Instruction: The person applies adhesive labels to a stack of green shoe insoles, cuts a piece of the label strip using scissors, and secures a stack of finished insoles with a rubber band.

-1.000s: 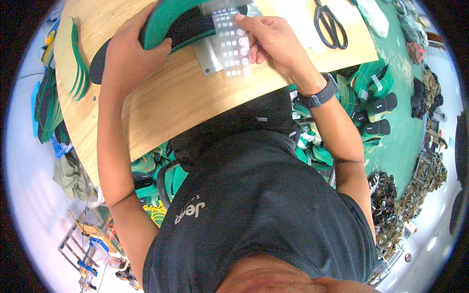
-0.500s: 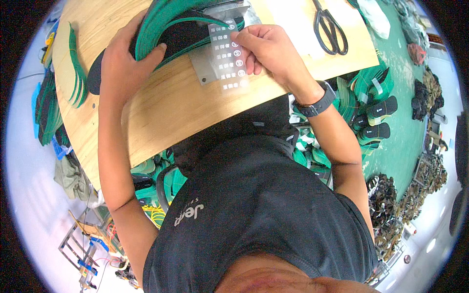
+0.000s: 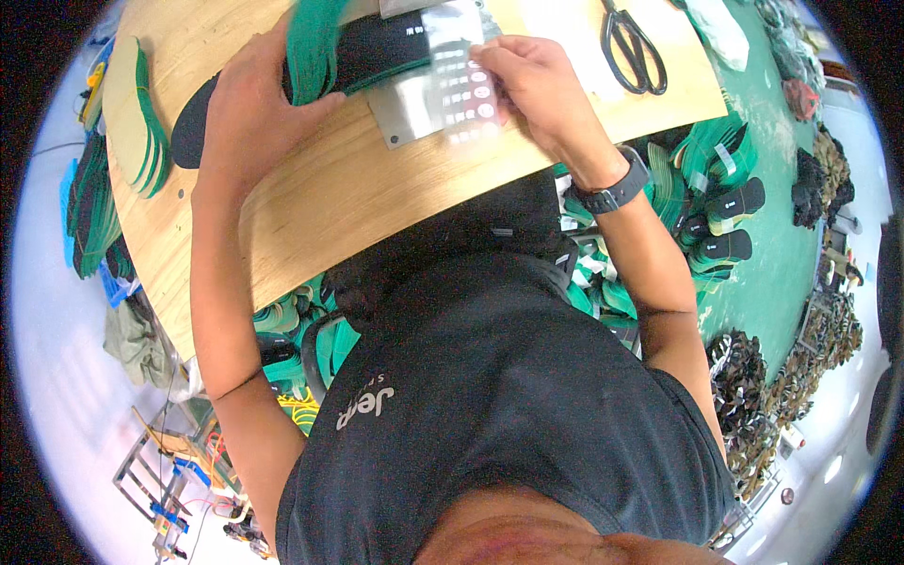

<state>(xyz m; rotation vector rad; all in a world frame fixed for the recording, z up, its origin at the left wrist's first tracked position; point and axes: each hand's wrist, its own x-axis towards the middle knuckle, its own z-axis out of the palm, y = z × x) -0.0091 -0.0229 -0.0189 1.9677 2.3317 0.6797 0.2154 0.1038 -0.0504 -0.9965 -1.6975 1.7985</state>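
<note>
My left hand is wrapped round a stack of green-edged insoles, holding the upper ones bent back. Beneath them lies a black insole with small white print near its right end. Between the thumb and fingers of my right hand is a clear sheet of white printed labels, slightly blurred. The sheet overlaps the black insole's right end and a thin metal plate on the table.
Black-handled scissors lie at the right of the wooden table. More insoles rest at its left edge. Bundles of green and black insoles fill the floor at right, with dark piled pieces beyond.
The bent insoles in my left hand have swung up and left, uncovering the black insole's printed end. My right hand and the label sheet have shifted slightly right and up.
</note>
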